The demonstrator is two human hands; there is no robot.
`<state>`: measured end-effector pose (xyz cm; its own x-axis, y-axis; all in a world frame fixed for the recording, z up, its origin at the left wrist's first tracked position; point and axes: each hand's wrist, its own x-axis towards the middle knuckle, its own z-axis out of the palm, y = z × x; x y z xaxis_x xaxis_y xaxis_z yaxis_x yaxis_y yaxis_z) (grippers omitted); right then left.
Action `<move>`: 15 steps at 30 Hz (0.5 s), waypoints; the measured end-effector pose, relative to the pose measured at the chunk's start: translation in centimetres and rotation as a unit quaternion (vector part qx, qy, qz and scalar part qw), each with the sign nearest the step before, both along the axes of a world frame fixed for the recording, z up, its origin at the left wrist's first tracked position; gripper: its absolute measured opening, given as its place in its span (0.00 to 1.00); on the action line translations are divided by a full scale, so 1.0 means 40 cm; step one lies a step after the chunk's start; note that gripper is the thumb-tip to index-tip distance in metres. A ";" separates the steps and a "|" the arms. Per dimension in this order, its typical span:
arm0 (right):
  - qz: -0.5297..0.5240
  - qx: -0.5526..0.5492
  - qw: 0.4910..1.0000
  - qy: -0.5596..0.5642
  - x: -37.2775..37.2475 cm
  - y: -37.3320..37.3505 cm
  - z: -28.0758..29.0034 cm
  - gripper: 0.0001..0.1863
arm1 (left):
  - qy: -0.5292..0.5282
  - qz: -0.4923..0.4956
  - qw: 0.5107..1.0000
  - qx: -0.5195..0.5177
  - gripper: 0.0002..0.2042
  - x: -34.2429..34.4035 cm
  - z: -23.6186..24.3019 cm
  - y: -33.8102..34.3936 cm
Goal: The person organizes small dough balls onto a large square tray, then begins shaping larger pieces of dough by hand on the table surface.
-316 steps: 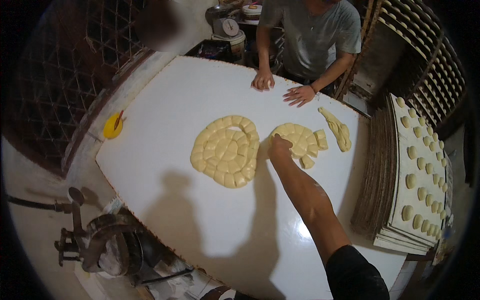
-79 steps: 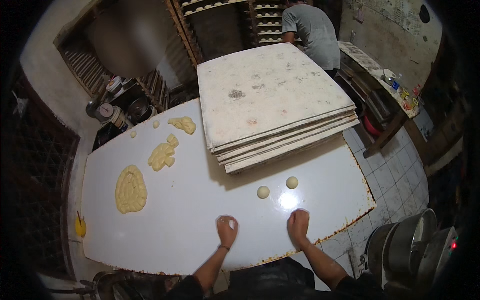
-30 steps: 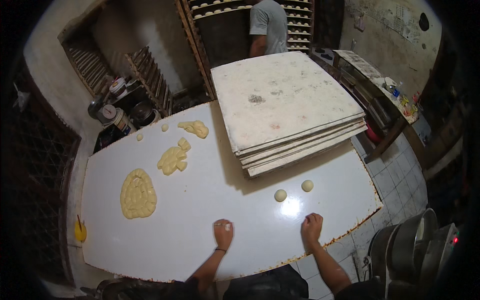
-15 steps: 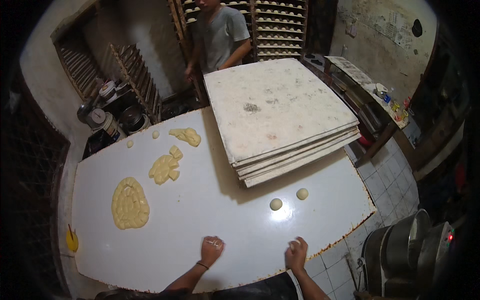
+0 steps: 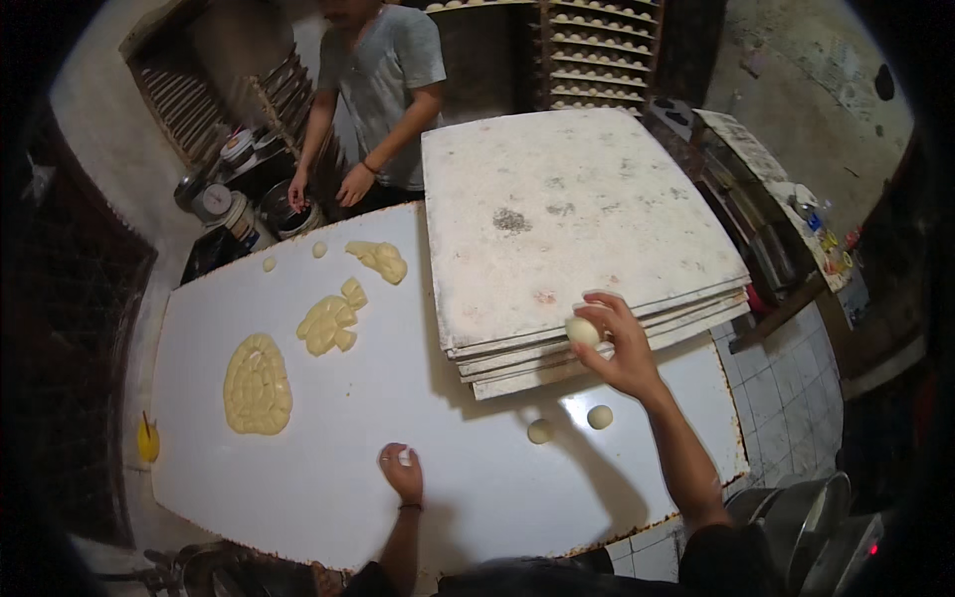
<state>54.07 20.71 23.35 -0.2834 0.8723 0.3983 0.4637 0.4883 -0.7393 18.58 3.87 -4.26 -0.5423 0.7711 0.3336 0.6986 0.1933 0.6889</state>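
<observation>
1. The right hand (image 5: 627, 358) is raised by the near edge of the stack of boards, well above the surface (image 5: 328, 488). Its thumb and fingers are partly spread, curved around one pale dough ball.
2. That held ball (image 5: 583, 331) sits in the grip, overlapping the front edge of the stack in the view; whether it touches the boards I cannot tell.
3. The left hand (image 5: 402, 474) is low at the near side of the surface, its fingers curled in loosely. Something white shows at them, but I cannot tell if it is dough or flour, or whether the hand has hold of anything.
4. Two round balls, a left one (image 5: 540, 431) and a right one (image 5: 600, 417), lie near each other on the surface, in front of the stack of boards (image 5: 587, 224) and apart from both hands.
5. Off to the left lie a large oval of scored dough (image 5: 257, 388), a smaller cut piece (image 5: 326, 325) and a twisted lump (image 5: 380, 262).
6. Two small balls, one (image 5: 269, 264) and another (image 5: 319, 249), rest near the far edge.
7. Across the surface stands a co-worker in a grey shirt (image 5: 383, 75), one hand near a dark pot (image 5: 283, 213).
</observation>
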 end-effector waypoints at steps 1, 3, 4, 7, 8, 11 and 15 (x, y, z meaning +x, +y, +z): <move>0.015 0.009 1.000 -0.017 -0.009 0.038 0.026 0.22 | -0.020 -0.018 1.000 -0.007 0.08 0.050 0.013 -0.013; 0.056 0.038 0.996 -0.053 -0.021 0.115 0.034 0.23 | 0.057 -0.058 0.996 -0.023 0.13 0.079 -0.008 -0.077; 0.074 0.022 0.992 -0.095 -0.014 0.144 0.019 0.23 | 0.070 -0.058 0.996 -0.023 0.13 0.091 -0.009 -0.103; 0.099 0.004 0.981 -0.168 -0.009 0.190 -0.019 0.25 | -0.432 0.166 0.884 0.061 0.10 0.078 0.039 -0.113; 0.084 0.017 0.983 -0.160 -0.009 0.183 -0.014 0.25 | -0.523 0.148 0.834 0.096 0.10 0.023 0.023 -0.111; 0.056 0.036 0.990 -0.123 -0.016 0.166 0.019 0.26 | -0.488 -0.020 0.859 0.151 0.12 0.088 0.325 0.053; 0.048 0.014 0.986 -0.160 -0.042 0.164 0.004 0.25 | -0.170 -0.243 0.948 0.111 0.16 0.167 0.607 0.297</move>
